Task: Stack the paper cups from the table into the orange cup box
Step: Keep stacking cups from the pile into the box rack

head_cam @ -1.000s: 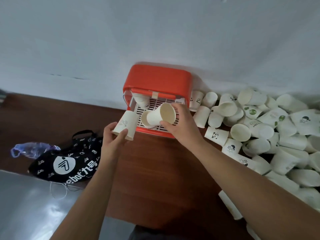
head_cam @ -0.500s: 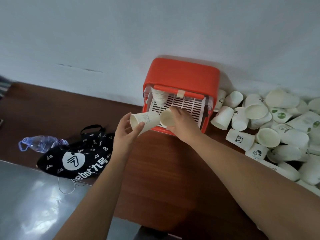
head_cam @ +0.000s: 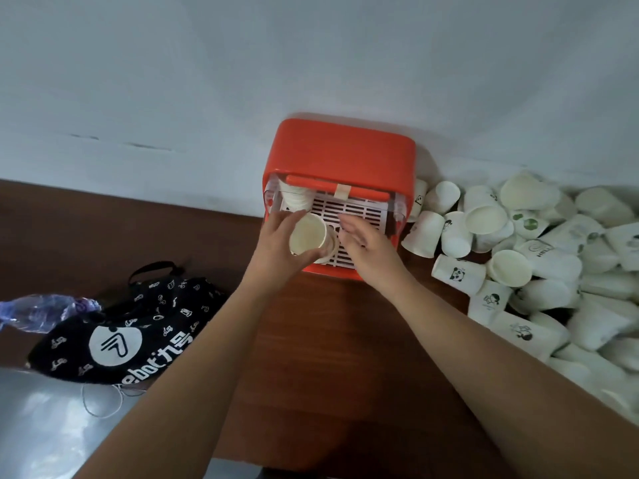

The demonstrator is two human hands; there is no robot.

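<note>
Holding white paper cup (head_cam: 307,234), mouth up, left hand (head_cam: 276,245)

Cup box (head_cam: 340,152) against the wall, loose cups (head_cam: 539,250) heaped right, bag (head_cam: 117,326) left.

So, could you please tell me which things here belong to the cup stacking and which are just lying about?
Job:
- orange box
- cup in the left hand
- stack in the box
- loose cups
- right hand, open

Lying about:
- black bag
- plastic bottle
</note>
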